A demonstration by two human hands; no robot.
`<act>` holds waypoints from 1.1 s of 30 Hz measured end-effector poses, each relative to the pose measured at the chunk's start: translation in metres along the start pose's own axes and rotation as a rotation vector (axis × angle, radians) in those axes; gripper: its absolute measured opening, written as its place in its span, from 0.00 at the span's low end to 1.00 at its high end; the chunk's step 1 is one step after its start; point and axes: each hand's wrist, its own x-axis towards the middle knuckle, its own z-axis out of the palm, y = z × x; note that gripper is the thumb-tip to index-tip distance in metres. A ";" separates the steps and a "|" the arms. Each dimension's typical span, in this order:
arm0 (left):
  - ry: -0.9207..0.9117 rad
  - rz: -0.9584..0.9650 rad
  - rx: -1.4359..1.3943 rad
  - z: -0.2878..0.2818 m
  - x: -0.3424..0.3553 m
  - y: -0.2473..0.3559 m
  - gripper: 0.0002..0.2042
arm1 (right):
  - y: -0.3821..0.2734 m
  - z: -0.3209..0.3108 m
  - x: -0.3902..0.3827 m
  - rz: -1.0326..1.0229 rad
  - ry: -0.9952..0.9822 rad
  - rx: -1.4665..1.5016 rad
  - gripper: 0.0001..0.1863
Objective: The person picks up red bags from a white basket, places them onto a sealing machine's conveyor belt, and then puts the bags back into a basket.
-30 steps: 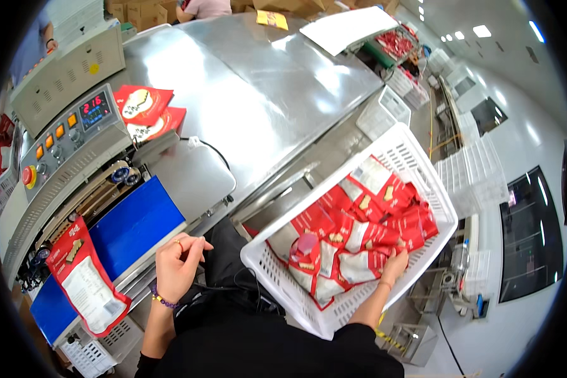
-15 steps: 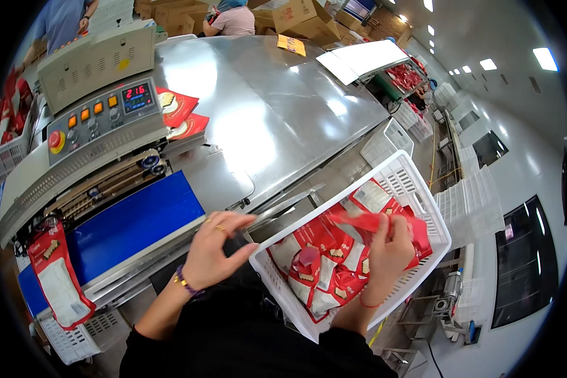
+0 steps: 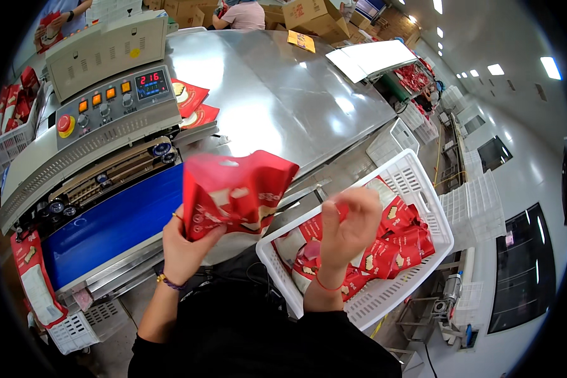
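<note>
Looks like glossy, creased plastic film on the red pouch (image 3: 252, 183) in the left hand (image 3: 184, 255), and on the other pouches (image 3: 412, 246) at right. Seems rigid, semi-matt plastic around them, in the white basket (image 3: 433, 186). Shines like smooth metal, with bright reflections, across the far tabletop (image 3: 264, 107). Appears smooth and slightly glossy on the blue belt (image 3: 113, 220) at near left. Resembles matt painted metal on the beige machine cover (image 3: 107, 60) at left. Shows matt cardboard in the far boxes (image 3: 314, 20), matt cloth on the near black shirt (image 3: 252, 343).
</note>
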 end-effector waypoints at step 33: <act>0.409 -0.315 -0.116 -0.015 0.142 -0.113 0.08 | 0.213 0.131 -0.019 0.903 -0.257 0.441 0.10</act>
